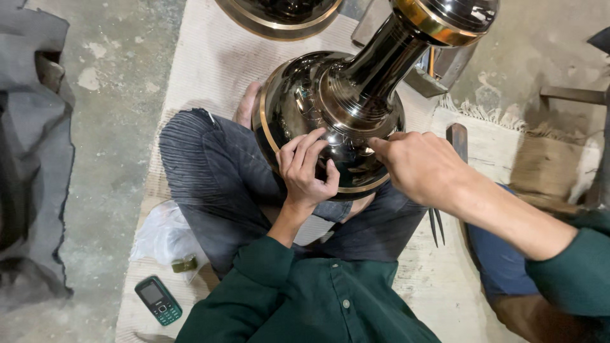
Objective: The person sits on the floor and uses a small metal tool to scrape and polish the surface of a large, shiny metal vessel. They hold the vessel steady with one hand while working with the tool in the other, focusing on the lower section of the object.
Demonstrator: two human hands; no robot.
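Dark, mirror-polished metal with brass-coloured bands makes up the large vase [337, 114], which is laid tilted across the lap of a person seated cross-legged on a pale woven mat [210, 57], its round body near and its long neck pointing to the far right. The lap appears to be used as a cradle so that the curved shoulder is presented upward and kept from rolling. The left hand [308, 168] is rested on the near side of the body, its fingers [298, 149] bent and spread against the surface without closing round anything, seemingly to steady the piece. The right hand [416, 166] is brought in from the right with its fingers curled and the tips pressed to the shoulder near the banded collar; whether something small is pinched there cannot be told. A second dark vessel [279, 16] is seen at the far edge of the mat. A small mobile phone [159, 300] is laid on the mat at the near left, beside a crumpled clear bag [162, 232]. Thin dark metal tools [437, 225] lie just right of the knee.
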